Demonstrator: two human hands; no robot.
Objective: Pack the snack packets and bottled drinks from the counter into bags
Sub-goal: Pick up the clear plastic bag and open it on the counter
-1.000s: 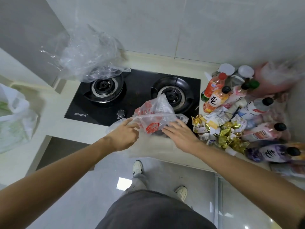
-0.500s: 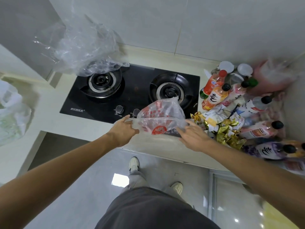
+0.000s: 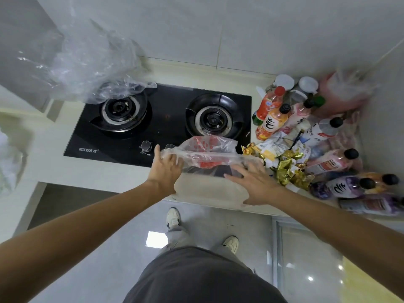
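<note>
Left hand (image 3: 165, 169) grips the clear plastic bag's (image 3: 209, 153) rim at the tabletop (image 3: 105, 171) edge, right hand (image 3: 254, 182) spread flat and relaxed against it; snack packets (image 3: 282, 158) and bottles (image 3: 273, 119) piled just right

a clear plastic bag with red print (image 3: 207, 154) lies on the front edge of the black two-burner gas hob (image 3: 159, 123); right of it sit crumpled gold-foil snack packets (image 3: 288, 169), with capped plastic drink bottles (image 3: 328, 162) behind them on the pale table (image 3: 98, 171)
</note>
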